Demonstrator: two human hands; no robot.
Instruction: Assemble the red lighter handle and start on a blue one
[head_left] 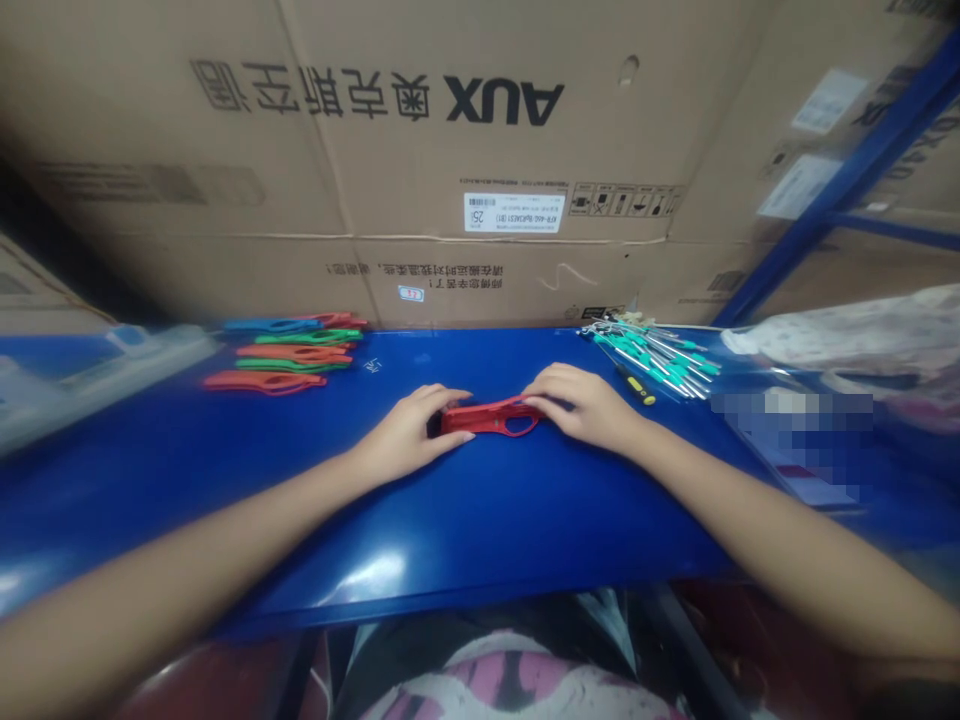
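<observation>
A red plastic lighter casing (489, 415), long and slim with a finger loop at its right end, is held level just over the blue table. Its left end is in my left hand (411, 432), with the thumb along the near side and the fingers along the far side. At the looped end, my right hand (589, 405) pinches it between thumb and fingers. Up to the left lies a stack of orange, green and blue lighter casings (292, 355). Beyond my right hand is a pile of thin metal rods with green parts (667, 360).
A black and yellow screwdriver (636, 385) lies beside the rods. Large cardboard boxes (405, 180) stand along the back edge of the blue table (480, 520). A clear plastic container (112, 370) is at left; blue metal posts (840, 170) and pale cloth (862, 335) are at right.
</observation>
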